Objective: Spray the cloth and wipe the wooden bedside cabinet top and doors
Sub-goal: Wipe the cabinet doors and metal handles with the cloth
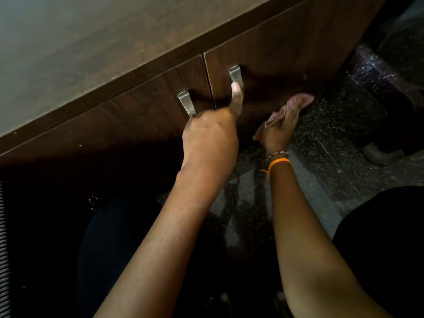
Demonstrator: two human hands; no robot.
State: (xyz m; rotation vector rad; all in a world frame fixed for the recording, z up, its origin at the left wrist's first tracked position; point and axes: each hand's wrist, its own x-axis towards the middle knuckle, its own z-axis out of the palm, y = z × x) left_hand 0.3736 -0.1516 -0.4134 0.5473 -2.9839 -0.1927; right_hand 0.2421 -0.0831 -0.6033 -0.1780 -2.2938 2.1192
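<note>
The dark wooden bedside cabinet has a dusty top [96, 49] and two doors below it, the left door [128, 115] and the right door [275, 65], each with a metal handle. My left hand [211, 138] reaches to the handles, its thumb lying on the right door's handle [235, 75] and its fingers by the left door's handle [186, 102]. My right hand [281, 129] is closed on a pink cloth [298, 103], pressed low against the right door near the floor. No spray bottle is in view.
A dark speckled stone floor [332, 138] runs along the cabinet's base on the right. My knees in dark trousers fill the lower corners. A pale object [380, 154] lies on the floor at the far right.
</note>
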